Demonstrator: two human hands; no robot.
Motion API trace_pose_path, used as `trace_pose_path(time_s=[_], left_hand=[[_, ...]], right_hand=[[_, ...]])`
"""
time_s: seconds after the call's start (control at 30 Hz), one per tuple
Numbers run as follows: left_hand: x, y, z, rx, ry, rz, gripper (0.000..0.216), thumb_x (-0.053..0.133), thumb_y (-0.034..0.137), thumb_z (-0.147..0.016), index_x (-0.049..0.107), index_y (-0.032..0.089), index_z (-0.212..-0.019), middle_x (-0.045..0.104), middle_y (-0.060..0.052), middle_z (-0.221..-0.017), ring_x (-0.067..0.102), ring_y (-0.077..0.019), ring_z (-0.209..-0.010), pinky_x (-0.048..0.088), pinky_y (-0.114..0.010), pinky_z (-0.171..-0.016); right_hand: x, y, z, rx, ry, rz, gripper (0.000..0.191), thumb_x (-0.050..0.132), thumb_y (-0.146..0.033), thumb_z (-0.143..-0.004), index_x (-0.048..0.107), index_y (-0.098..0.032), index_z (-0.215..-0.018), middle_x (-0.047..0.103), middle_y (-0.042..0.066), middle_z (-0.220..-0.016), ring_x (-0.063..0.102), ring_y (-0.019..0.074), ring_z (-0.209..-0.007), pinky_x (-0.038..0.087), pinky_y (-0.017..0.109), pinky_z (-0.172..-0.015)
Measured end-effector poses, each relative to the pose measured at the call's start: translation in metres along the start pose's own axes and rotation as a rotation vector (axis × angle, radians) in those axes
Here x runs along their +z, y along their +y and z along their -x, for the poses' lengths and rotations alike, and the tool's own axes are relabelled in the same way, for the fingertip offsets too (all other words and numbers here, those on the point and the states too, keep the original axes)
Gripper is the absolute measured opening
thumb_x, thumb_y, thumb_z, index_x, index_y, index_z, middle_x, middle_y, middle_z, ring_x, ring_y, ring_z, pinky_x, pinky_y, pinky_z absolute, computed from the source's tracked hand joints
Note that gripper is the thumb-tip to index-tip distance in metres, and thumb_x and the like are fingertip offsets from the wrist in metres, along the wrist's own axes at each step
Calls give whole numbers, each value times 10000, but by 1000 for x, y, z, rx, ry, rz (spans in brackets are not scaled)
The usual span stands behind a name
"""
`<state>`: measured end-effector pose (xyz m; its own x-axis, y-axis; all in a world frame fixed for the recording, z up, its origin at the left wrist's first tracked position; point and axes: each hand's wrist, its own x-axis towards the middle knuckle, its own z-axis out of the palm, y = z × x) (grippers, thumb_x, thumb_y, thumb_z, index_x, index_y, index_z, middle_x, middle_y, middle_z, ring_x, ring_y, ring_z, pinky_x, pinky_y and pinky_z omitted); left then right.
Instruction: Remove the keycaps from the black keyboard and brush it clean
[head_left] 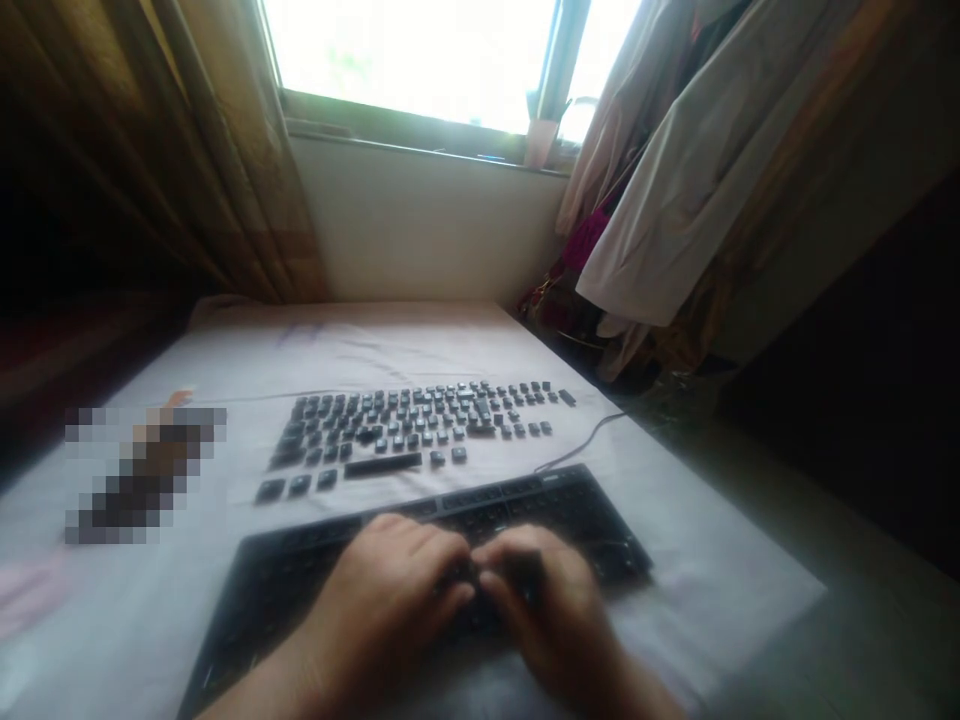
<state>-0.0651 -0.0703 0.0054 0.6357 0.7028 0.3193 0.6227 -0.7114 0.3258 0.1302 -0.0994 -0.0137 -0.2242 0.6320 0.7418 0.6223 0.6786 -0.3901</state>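
A black keyboard frame (pixel 570 515) with its keycaps off lies on a white sheet near me. Both hands rest on its middle. My left hand (pixel 390 590) curls its fingers down onto the frame. My right hand (pixel 547 600) does the same beside it, fingertips nearly meeting the left ones; whether anything is pinched between them is hidden. Beyond the frame, several loose black keycaps (pixel 412 420) are laid out in keyboard order, with the long space bar (pixel 382 465) in front.
The white sheet (pixel 712 560) covers a table. The keyboard's cable (pixel 585 440) runs off to the right. A pixelated patch (pixel 142 475) lies at the left. Curtains hang at the left, clothes (pixel 675 200) at the right, and a bright window (pixel 420 60) is behind.
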Motion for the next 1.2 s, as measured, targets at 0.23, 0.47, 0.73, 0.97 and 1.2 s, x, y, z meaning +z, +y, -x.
trace_pose_path(time_s=[0.23, 0.47, 0.73, 0.97, 1.2], left_hand=[[5, -3, -2, -15, 58, -29, 147, 699, 242, -847, 613, 294, -955, 728, 81, -878, 695, -189, -782, 530, -344, -717], [3, -8, 1, 9, 165, -83, 90, 619, 299, -905, 588, 275, -987, 722, 46, -878, 702, -197, -787, 543, -360, -698], [6, -35, -39, -170, -17, -55, 95, 639, 333, -896, 669, 290, -975, 723, 28, -984, 681, -204, -918, 565, -395, -821], [35, -53, -105, -178, 12, -108, 123, 688, 353, -861, 726, 287, -957, 700, -27, -1072, 622, -232, -1035, 507, -428, -942], [55, -62, -122, -177, -15, -168, 141, 721, 340, -815, 738, 274, -938, 708, -47, -1066, 611, -266, -1040, 474, -456, -936]], right_hand=[[0, 7, 0, 8, -7, -56, 70, 526, -221, -992, 582, -225, -1035, 747, 32, -847, 724, 194, -740, 559, 312, -679], [-3, 17, -1, 29, -13, -12, 96, 565, -171, -954, 586, -221, -1034, 755, 37, -863, 740, 198, -772, 577, 306, -704], [-20, 46, 3, 113, 72, 115, 44, 592, -198, -946, 615, -217, -978, 764, 21, -838, 757, 181, -737, 592, 273, -711], [-18, 53, 11, 184, 147, 94, 25, 599, -211, -942, 622, -219, -937, 759, 3, -799, 756, 159, -680, 584, 241, -654], [-20, 53, 14, 205, 157, 65, 29, 606, -216, -930, 628, -225, -947, 759, 3, -799, 753, 165, -687, 586, 258, -660]])
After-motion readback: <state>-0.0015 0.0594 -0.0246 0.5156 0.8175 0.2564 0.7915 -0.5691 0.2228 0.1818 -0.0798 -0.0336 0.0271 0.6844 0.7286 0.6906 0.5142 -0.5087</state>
